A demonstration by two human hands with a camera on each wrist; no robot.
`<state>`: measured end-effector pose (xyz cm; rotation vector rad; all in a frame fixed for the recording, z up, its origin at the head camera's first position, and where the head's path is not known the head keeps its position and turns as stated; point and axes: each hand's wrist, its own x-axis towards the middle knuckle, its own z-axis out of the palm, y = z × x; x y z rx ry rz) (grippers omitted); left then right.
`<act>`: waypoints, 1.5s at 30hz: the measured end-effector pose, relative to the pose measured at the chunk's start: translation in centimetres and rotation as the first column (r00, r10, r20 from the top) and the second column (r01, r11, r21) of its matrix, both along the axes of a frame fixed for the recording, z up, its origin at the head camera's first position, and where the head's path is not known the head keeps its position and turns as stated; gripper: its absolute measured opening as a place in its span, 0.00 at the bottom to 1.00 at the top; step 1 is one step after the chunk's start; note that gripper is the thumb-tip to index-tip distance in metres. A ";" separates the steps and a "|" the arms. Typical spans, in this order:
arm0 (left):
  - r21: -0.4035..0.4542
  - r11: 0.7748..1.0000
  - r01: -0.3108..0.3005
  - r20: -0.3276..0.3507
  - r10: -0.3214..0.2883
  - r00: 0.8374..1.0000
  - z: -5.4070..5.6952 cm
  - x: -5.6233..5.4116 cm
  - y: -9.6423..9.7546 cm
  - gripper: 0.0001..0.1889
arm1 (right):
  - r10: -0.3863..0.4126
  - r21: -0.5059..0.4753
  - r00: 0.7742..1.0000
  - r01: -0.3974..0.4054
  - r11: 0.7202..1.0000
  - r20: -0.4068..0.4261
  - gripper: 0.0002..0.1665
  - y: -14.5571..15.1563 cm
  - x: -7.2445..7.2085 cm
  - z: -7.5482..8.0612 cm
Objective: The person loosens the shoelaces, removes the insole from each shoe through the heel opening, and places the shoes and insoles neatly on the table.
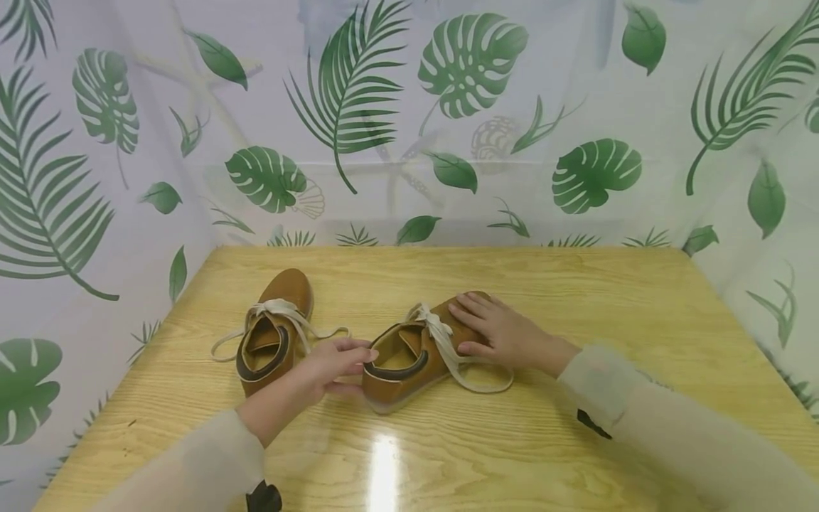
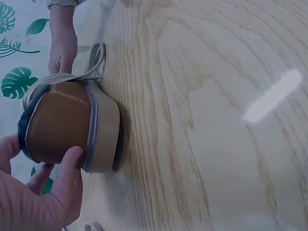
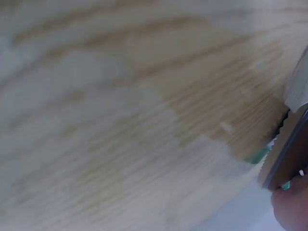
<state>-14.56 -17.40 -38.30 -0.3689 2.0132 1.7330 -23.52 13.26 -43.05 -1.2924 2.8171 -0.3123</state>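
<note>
A brown lace-up shoe with cream laces, a dark collar and a pale sole lies at an angle on the table. My left hand grips its heel, thumb at the collar rim. The left wrist view shows the heel between thumb and fingers, the ridged sole side-on. Over the toe lies my right hand, holding it with fingers on top and thumb on the near side. Only part of the sole and a fingertip appear in the right wrist view. Left of my left hand stands a matching shoe, toe pointing away.
The wooden table carries both shoes. One loose lace of the left shoe trails toward the held shoe; another lace loops beside my right hand. A white cloth with green leaf prints surrounds the table's back and sides.
</note>
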 end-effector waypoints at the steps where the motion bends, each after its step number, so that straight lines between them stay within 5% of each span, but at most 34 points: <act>1: 0.001 1.000 -0.004 -0.001 0.004 1.000 0.0 0.0 0.0 0.25 | -0.008 0.000 1.000 0.008 1.000 -0.010 0.44 -0.1 0.2 0.0; 15: 0.178 0.969 -0.172 0.023 0.171 0.985 0.8 2.9 0.6 0.29 | -0.112 0.082 0.987 0.121 0.989 -0.115 0.46 -1.0 2.2 0.7; 28: 0.156 0.967 -0.201 0.020 0.200 0.980 0.6 2.7 1.3 0.25 | -0.047 0.085 0.997 0.052 0.995 -0.060 0.51 -0.8 -0.2 0.3; 37: 0.284 0.899 -0.333 0.171 0.294 0.940 1.7 3.8 2.2 0.35 | -0.016 0.060 1.000 0.018 0.998 -0.021 0.52 -0.7 -0.7 0.7; 45: 0.272 0.918 -0.288 0.124 0.264 0.957 1.5 2.9 1.7 0.33 | -0.105 0.039 0.994 0.106 0.994 -0.024 0.51 -0.7 0.8 0.2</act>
